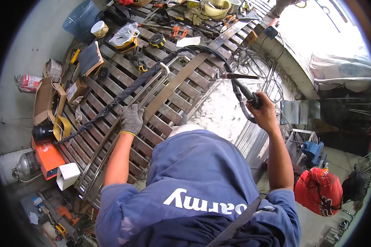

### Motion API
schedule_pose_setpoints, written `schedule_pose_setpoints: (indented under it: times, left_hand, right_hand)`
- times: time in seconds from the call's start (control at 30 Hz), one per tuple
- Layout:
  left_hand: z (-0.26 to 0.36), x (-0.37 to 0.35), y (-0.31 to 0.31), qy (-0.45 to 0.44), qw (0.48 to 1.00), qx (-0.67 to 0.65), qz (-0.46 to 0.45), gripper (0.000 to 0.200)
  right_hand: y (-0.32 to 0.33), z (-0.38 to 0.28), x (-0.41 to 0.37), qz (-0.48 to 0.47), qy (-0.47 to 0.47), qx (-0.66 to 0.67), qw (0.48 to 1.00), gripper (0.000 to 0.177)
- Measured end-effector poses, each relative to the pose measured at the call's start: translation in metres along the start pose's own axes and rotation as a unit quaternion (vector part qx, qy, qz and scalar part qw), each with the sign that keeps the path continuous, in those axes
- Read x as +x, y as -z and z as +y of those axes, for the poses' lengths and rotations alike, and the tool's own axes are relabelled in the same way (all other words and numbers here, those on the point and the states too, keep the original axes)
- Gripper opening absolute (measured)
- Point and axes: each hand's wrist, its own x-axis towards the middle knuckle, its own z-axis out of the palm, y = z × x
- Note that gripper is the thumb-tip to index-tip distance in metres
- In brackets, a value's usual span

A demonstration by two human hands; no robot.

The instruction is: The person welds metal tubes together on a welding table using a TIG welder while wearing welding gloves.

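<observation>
My left hand (132,119), in a grey knitted glove, rests on bent metal tubing (156,82) that lies along the slatted metal bench (119,74); its fingers are wrapped over the tubing. Beside it runs a flat metal bar (177,82). My bare right hand (263,108) is wrapped round the handle of a welding torch (244,88), held up past the bench's right edge, its tip pointing up and left. A black sleeved cable (132,87) crosses the bench and loops round to the torch.
Orange clamps (175,32), a tape measure (157,40), a plastic bag (124,34) and a blue bucket (80,19) are along the far side. Cardboard boxes (46,103) and an orange box (48,158) stand left. A person in a red cap (322,190) is at the right.
</observation>
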Motion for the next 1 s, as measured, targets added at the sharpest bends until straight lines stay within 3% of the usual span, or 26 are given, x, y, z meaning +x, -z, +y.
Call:
schedule_pose_setpoints:
  times: [0.03, 0.13, 0.27, 0.33, 0.37, 0.47, 0.73, 1.0]
  left_hand:
    - [0.004, -0.002, 0.01, -0.005, 1.0, -0.008, -0.01, 0.039]
    - [0.026, -0.011, 0.035, -0.027, 0.999, -0.014, -0.017, 0.039]
    - [0.045, -0.017, 0.04, -0.078, 0.997, 0.01, -0.001, 0.039]
    - [0.046, -0.017, 0.034, -0.079, 0.996, 0.023, -0.031, 0.04]
    - [0.044, -0.018, 0.03, -0.101, 0.995, 0.022, 0.003, 0.039]
    - [0.047, -0.016, 0.035, -0.046, 0.994, -0.038, -0.093, 0.038]
    - [0.057, -0.004, 0.008, -0.049, 0.983, 0.107, -0.138, 0.05]
    - [0.062, 0.003, 0.01, -0.047, 0.988, 0.062, -0.131, 0.045]
  right_hand:
    - [0.0, -0.001, -0.002, 0.014, -0.017, -0.001, 1.0, 0.04]
    - [-0.003, 0.017, 0.004, 0.059, 0.106, -0.069, 0.99, 0.042]
    - [-0.013, 0.008, 0.008, 0.078, 0.132, -0.076, 0.985, 0.04]
    - [-0.02, 0.003, 0.011, 0.075, 0.126, -0.082, 0.986, 0.039]
    - [-0.025, 0.003, 0.013, 0.071, 0.122, -0.084, 0.986, 0.038]
    - [-0.043, 0.008, 0.015, 0.059, 0.098, -0.051, 0.992, 0.037]
    - [-0.083, 0.004, 0.01, 0.062, 0.059, -0.003, 0.996, 0.038]
    - [-0.096, -0.007, 0.008, 0.087, 0.014, 0.042, 0.995, 0.038]
